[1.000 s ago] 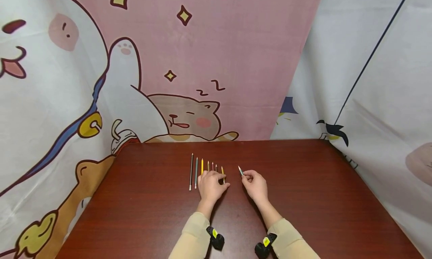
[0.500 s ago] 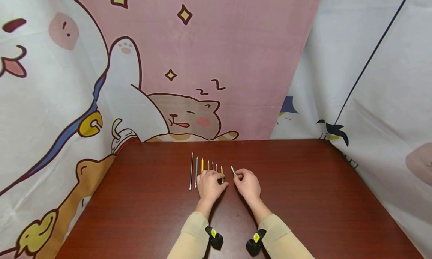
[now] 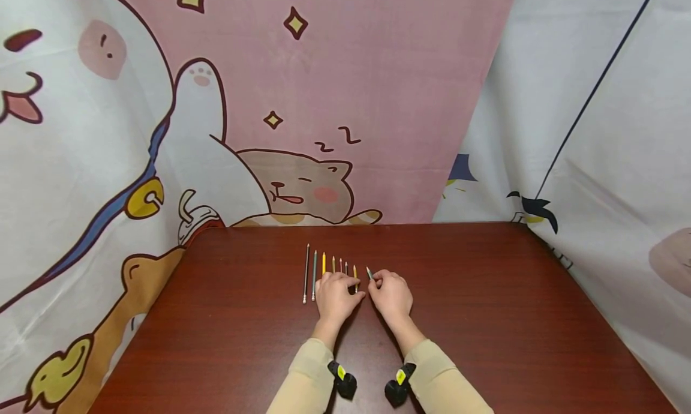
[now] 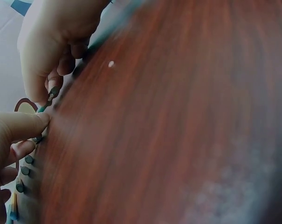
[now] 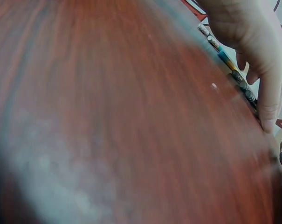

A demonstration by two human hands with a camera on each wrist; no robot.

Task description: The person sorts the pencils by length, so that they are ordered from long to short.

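Note:
In the head view a row of several pencils [image 3: 314, 276] lies side by side on the table, generally shorter toward the right. My left hand [image 3: 336, 297] rests over the right part of that row, covering the lower ends of some. Its thumb and index finger stand apart around the yellow pencil [image 3: 355, 271] at the row's right end. My right hand [image 3: 393, 295] pinches a short green pencil [image 3: 369, 273], point away from me, just right of the row. In the left wrist view this pencil's dark end [image 4: 52, 92] shows beneath the right fingers.
The brown wooden table [image 3: 486, 318] extends around both hands. Behind it hangs a cartoon-printed cloth [image 3: 388, 102]. A small white speck [image 4: 111, 64] lies on the tabletop near the hands. Black wrist cameras [image 3: 345, 385] sit on both sleeves.
My right hand has moved left with the green pencil, closer to the row and my left hand. The left hand and the lying pencils stay in place.

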